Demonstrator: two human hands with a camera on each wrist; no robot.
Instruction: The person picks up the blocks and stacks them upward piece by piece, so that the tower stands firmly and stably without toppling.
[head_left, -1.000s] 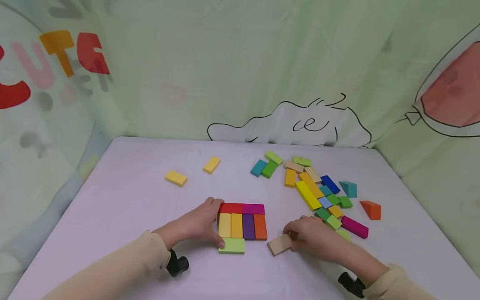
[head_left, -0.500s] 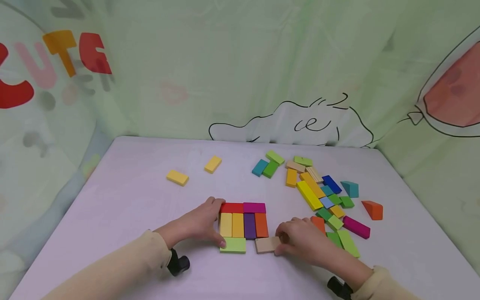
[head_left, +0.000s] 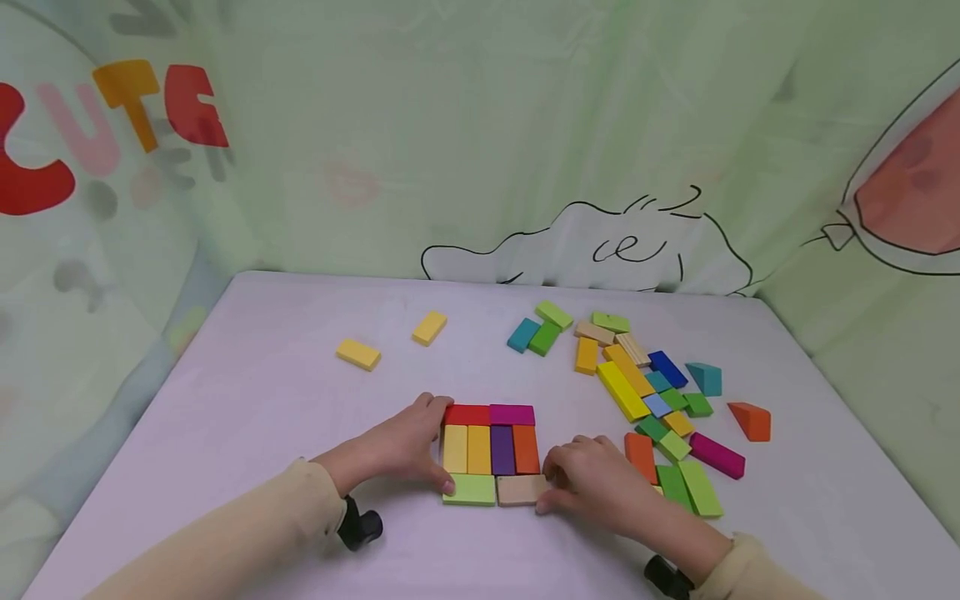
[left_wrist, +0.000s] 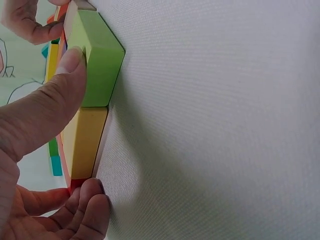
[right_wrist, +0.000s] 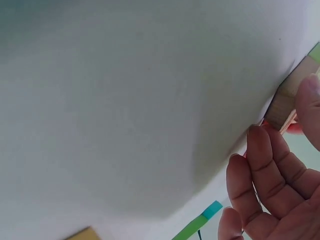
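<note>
In the head view, flat wooden blocks form a compact group at the middle of the table. A red block (head_left: 471, 414) and a magenta block (head_left: 512, 415) make its far row. Two yellow blocks (head_left: 478, 450), a purple one (head_left: 502, 450) and an orange one (head_left: 527, 450) stand side by side below. My left hand (head_left: 401, 448) spans the left side, thumb on the light green block (head_left: 472, 493), fingers at the red block. With thumb and fingers my right hand (head_left: 596, 485) holds the plain wood block (head_left: 517, 490) by its right end, beside the light green block.
To the right lies a loose spread of coloured blocks, including a long yellow block (head_left: 622, 392), a teal wedge (head_left: 705, 378) and an orange wedge (head_left: 750, 421). Two yellow blocks (head_left: 358, 354) lie apart at the back left. A printed curtain (head_left: 480, 142) surrounds the table (head_left: 262, 358).
My right hand has brought the plain wood block leftward and straightened it, from apart at an angle to right beside the light green block. My left hand keeps its place on the group.
</note>
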